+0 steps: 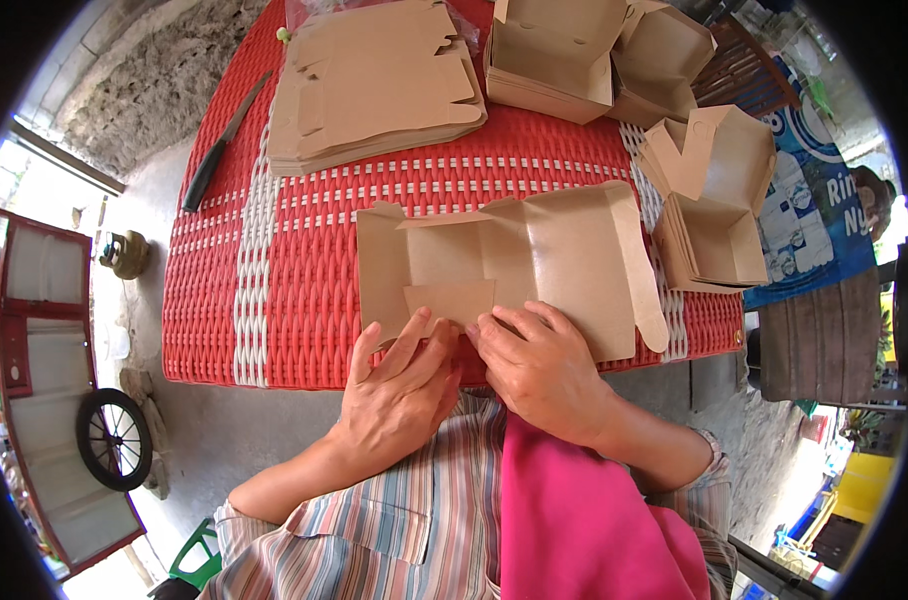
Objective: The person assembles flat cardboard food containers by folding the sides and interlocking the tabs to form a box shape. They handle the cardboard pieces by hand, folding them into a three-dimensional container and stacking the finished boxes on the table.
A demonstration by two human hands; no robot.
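Cardboard box (534,262) | hands (546,372) pinching near flap | around: flat stack (379,90), knife (224,141), open boxes (551,62)

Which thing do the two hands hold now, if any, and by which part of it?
The left hand and right hand hold the half-folded brown box by its near edge, around the small flap.

Multicoloured striped shirt (462,490), pocket flap (362,528); bright pink cloth (589,515) over front.

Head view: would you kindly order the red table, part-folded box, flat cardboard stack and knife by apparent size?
1. Red table
2. Part-folded box and flat cardboard stack: too alike to rank
3. Knife
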